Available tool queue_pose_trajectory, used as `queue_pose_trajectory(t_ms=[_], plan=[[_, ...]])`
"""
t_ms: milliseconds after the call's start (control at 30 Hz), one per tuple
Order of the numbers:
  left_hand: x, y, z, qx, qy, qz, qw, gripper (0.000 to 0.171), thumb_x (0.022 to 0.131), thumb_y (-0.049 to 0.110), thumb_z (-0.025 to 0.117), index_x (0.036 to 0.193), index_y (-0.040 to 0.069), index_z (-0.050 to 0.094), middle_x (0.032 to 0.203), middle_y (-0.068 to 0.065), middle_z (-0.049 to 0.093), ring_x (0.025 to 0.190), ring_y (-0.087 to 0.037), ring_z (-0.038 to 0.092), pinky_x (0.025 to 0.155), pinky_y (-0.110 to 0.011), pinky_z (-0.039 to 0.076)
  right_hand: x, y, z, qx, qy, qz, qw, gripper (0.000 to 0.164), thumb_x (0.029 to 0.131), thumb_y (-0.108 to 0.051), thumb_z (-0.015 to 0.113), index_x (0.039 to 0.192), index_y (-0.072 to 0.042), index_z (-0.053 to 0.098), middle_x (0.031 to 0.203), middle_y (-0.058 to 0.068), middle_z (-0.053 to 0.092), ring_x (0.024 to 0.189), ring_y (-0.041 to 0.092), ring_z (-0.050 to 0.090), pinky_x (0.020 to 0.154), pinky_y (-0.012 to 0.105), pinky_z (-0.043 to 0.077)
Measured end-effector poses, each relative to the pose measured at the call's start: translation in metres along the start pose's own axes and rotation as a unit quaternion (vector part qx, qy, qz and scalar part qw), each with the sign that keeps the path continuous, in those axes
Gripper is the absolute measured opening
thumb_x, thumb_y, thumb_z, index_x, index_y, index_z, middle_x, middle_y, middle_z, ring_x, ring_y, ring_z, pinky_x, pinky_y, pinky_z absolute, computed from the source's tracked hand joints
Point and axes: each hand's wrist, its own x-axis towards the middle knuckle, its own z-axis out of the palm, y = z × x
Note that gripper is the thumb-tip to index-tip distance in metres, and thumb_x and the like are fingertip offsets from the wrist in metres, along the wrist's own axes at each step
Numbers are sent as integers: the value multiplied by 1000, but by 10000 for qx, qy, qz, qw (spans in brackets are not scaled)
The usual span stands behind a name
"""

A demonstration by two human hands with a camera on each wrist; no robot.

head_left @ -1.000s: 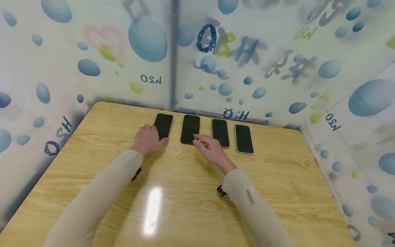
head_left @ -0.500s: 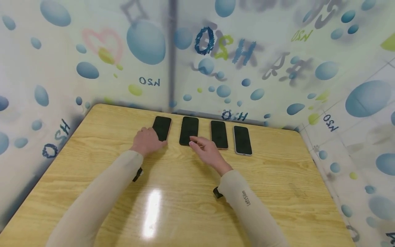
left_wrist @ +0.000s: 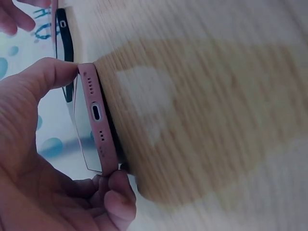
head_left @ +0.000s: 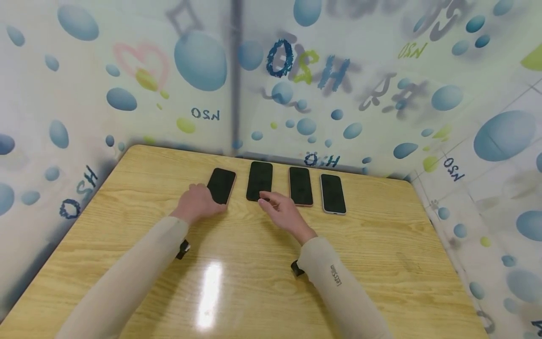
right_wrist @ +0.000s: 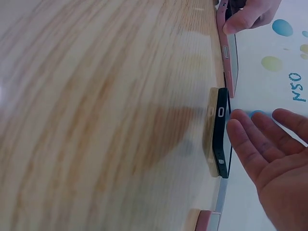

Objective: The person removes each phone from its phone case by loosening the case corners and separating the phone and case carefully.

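Note:
My left hand [head_left: 196, 203] grips the leftmost smartphone [head_left: 222, 184] by its two long sides, thumb on one and fingers on the other. In the left wrist view this pink-edged smartphone [left_wrist: 96, 115] turns its charging port toward the camera, its lower end just above or on the wood. A black smartphone [head_left: 259, 180] lies to its right, screen up. Over that one's near end my right hand [head_left: 282, 211] hovers with loosely extended fingers. In the right wrist view the fingertips of the right hand [right_wrist: 279, 159] are beside the black smartphone [right_wrist: 220, 132]; whether they touch it I cannot tell.
Two more smartphones lie farther right in the row, one pink-edged [head_left: 301, 187] and one white-edged [head_left: 333, 194]. They rest near the back edge of the wooden table [head_left: 262, 292]. Walls with blue bubble prints [head_left: 203, 61] enclose the table behind and at both sides.
The leftmost smartphone has slid a little toward me in my left hand, out of line with the others. My right hand has shifted slightly left over the black smartphone.

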Motion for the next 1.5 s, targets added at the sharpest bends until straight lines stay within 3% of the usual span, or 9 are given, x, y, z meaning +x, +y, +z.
queue_pose_trajectory(t_ms=[100, 300, 400, 533, 700, 933, 1167, 1400, 1500], plan=[[-4, -2, 0, -221, -21, -62, 9997, 82, 82, 54, 78, 114, -18, 55, 113, -33, 55, 91, -38, 59, 80, -52, 57, -1, -2, 1, 29, 10, -9, 10000, 45, 110, -29, 52, 148, -4, 56, 150, 13, 56, 130, 32, 58, 106, 51, 51], [-11, -10, 4, -729, 33, -24, 9973, 70, 73, 59, 88, 89, -1, 54, 80, -12, 53, 71, -25, 51, 60, -36, 46, -3, -2, 2, 61, 37, 53, 10000, 45, 109, -28, 54, 148, -5, 56, 149, 12, 57, 128, 32, 60, 106, 51, 51], [-16, -10, 5, -1004, 40, 43, 9949, 71, 73, 54, 90, 95, -2, 54, 82, -12, 55, 71, -25, 51, 58, -33, 44, -3, 0, 2, 38, 19, 67, 10000, 45, 109, -28, 54, 148, -5, 55, 147, 11, 59, 126, 31, 61, 105, 50, 52], [-23, -6, 6, -1502, -24, 281, 9883, 56, 84, 40, 85, 105, -5, 59, 87, -15, 65, 69, -23, 59, 58, -33, 49, -3, 2, 2, -119, 55, -87, 9999, 44, 109, -24, 54, 147, -1, 55, 143, 15, 61, 122, 32, 64, 102, 49, 54], [-31, -2, 8, -2724, -472, 332, 9604, 33, 99, 25, 71, 113, -4, 63, 89, -15, 71, 63, -17, 67, 58, -32, 58, -4, 4, 1, -549, 201, -352, 9977, 40, 108, -17, 56, 140, 5, 59, 135, 21, 65, 116, 32, 67, 97, 47, 58], [-43, 8, 16, -3891, -949, 375, 9155, 27, 102, 16, 67, 116, -6, 60, 83, -14, 70, 60, -16, 65, 58, -31, 57, -5, 5, 0, -526, 403, -153, 9977, 37, 107, -17, 55, 137, 4, 63, 130, 19, 68, 114, 32, 67, 96, 47, 58], [-57, 21, 24, -4268, -835, 917, 8958, 19, 99, 8, 69, 105, -7, 59, 87, -16, 65, 62, -17, 66, 58, -35, 59, -1, 7, -1, -81, 661, 342, 9972, 38, 109, -23, 53, 137, -1, 65, 123, 16, 72, 108, 32, 71, 98, 48, 57], [-58, 31, 30, -4787, -897, 1248, 8644, 16, 98, 2, 68, 103, -9, 57, 93, -19, 67, 67, -19, 69, 65, -40, 63, 6, 0, -2, 1132, 796, 478, 9892, 35, 111, -21, 49, 131, 3, 65, 106, 23, 73, 96, 40, 72, 88, 51, 61], [-57, 34, 33, -4837, -1014, 1364, 8586, 15, 99, 1, 67, 103, -9, 56, 95, -19, 67, 71, -20, 69, 67, -41, 64, 7, -4, -3, 1483, 883, 523, 9836, 34, 111, -22, 50, 126, 3, 67, 98, 23, 73, 89, 40, 72, 86, 55, 60]])
